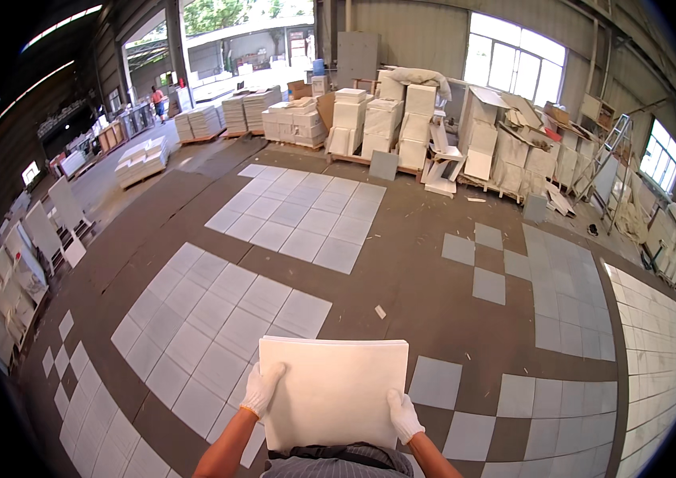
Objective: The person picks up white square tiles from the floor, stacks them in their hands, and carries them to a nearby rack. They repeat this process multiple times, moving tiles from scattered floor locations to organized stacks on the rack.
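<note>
A small stack of pale square tiles (334,392) is held flat in front of my body, its far edge showing more than one layer. My left hand (263,389), in a white knitted glove, grips the left side with the thumb on top. On the opposite side, my right hand (404,416) is closed on the edge, also gloved, thumb up. The fingers of both hands are hidden under the stack. Beyond it, a block of grey-white floor tiles (214,319) lies on the brown floor, and a single grey tile (436,382) lies right of my right hand.
Another tile block (298,209) lies farther ahead. Checkered tiles (513,394) and a long white tile strip (648,350) are on the right. Pallets of stacked slabs (402,119) line the back, beside a stepladder (613,147). A person (158,102) stands far left.
</note>
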The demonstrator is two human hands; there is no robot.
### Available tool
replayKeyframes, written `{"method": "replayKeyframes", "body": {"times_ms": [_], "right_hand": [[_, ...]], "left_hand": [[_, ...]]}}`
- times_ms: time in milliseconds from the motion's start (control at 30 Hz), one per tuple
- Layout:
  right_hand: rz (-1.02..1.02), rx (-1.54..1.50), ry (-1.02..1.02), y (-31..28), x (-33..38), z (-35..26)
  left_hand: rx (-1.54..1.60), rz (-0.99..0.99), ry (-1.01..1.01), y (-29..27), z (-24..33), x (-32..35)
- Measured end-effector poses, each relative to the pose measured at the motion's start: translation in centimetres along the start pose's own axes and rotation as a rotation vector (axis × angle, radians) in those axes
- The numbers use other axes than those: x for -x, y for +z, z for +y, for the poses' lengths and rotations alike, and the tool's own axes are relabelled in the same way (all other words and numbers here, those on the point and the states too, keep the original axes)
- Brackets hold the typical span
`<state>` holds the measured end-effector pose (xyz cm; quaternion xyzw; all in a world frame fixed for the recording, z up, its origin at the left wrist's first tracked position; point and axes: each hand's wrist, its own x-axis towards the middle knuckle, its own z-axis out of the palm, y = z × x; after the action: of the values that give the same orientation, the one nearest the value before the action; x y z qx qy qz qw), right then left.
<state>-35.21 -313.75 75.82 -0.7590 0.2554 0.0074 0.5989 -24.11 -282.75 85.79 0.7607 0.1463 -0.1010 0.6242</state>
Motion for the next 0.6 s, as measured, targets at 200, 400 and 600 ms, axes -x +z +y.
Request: {"method": "replayKeyframes", "body": {"times_ms": [200,400,600], "right_hand": [[0.137,-0.020,0.127,-2.8,-15.1,-11.0],[0.242,-0.152,0.160,-4.5,-29.0,-10.7],[0.234,-0.106,0.153,-10.5,-45.3,-17.8]], "left_hand": [[-0.001,-0.193,0.053,9.3,9.4,-19.0],[-0.106,-0.276,0.046,19.1,15.6,-33.4],[-0.072,-0.292,0.051,30.7,21.7,-46.5]]}}
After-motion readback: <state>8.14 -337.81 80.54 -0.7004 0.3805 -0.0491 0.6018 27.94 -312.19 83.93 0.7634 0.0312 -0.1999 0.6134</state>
